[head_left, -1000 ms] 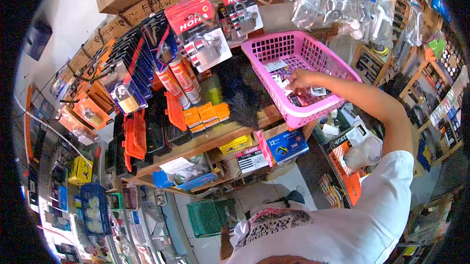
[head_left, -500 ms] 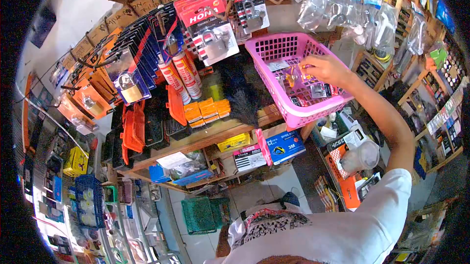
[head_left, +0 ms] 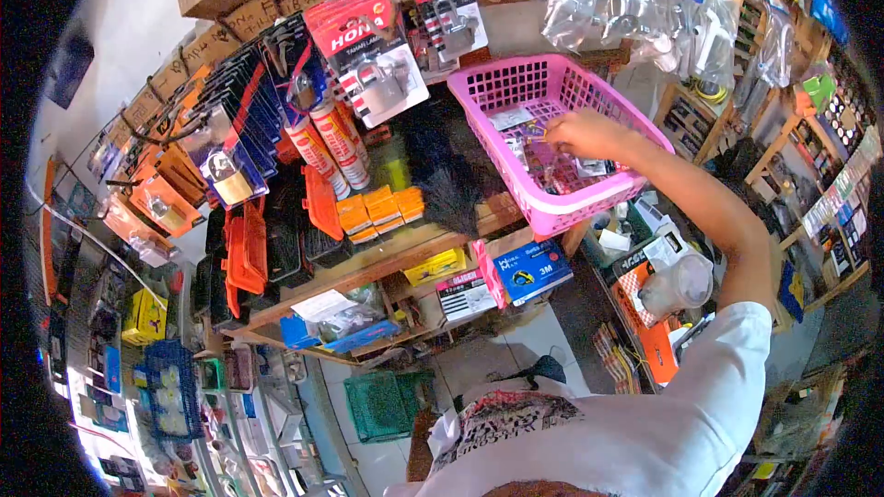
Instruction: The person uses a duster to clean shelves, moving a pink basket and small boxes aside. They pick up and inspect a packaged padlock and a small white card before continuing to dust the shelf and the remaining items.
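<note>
- Small packets [head_left: 511,119] are lying loose in the bottom of a pink basket [head_left: 575,211], a pale flat one toward the far-left corner and darker ones nearer the front. Too small to read, sorry.
- Right hand [head_left: 585,133] is down inside that basket, fingers bent over the packets, with a tiny yellowish bit at the fingertips. Can't tell if it's actually gripping that or just touching.
- Left hand is out of view, so no clue what it's up to.
- Just left of the basket: some dark bristles [head_left: 451,184], then little orange-yellow boxes [head_left: 379,211] in a cluster on the wooden shelf [head_left: 322,294].
- Behind those boxes, red-and-white tubes [head_left: 341,149] stand leaning a bit.
- Carded HONA padlocks [head_left: 378,82] hang above, left of the basket; clear bagged goods [head_left: 635,23] hang beyond it.
- Below the basket there's a blue 3M box [head_left: 529,271], and a clear plastic tub [head_left: 677,287] over to the right.
- Way down on the tiles: a green basket [head_left: 379,405].
</note>
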`<action>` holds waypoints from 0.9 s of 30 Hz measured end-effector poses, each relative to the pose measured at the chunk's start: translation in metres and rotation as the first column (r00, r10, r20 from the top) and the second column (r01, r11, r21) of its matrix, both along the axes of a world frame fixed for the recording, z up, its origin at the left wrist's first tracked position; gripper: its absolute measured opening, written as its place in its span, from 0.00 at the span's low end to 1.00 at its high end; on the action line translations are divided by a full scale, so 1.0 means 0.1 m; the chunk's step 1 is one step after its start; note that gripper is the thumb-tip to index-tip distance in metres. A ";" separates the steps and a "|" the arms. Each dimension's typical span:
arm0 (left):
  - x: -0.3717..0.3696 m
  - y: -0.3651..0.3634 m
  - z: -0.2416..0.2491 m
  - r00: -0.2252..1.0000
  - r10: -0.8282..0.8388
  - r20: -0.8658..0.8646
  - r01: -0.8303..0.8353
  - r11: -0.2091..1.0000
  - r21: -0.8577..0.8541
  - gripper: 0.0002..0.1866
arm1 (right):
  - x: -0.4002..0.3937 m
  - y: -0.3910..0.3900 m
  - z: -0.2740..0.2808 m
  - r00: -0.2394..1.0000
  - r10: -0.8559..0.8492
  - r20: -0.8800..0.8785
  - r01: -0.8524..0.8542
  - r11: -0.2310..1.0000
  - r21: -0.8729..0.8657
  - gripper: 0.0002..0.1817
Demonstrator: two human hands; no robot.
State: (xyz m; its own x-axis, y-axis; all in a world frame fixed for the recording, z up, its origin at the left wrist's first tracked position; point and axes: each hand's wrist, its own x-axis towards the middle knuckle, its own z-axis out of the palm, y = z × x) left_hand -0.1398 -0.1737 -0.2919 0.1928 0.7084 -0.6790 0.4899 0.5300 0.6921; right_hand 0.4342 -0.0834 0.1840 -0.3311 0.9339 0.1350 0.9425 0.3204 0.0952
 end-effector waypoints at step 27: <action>-0.11 0.15 -0.09 0.999 0.025 -0.031 -0.027 0.998 -0.050 0.33 | 0.31 -0.12 0.43 0.967 -0.254 -0.021 0.247 0.953 -0.173 0.24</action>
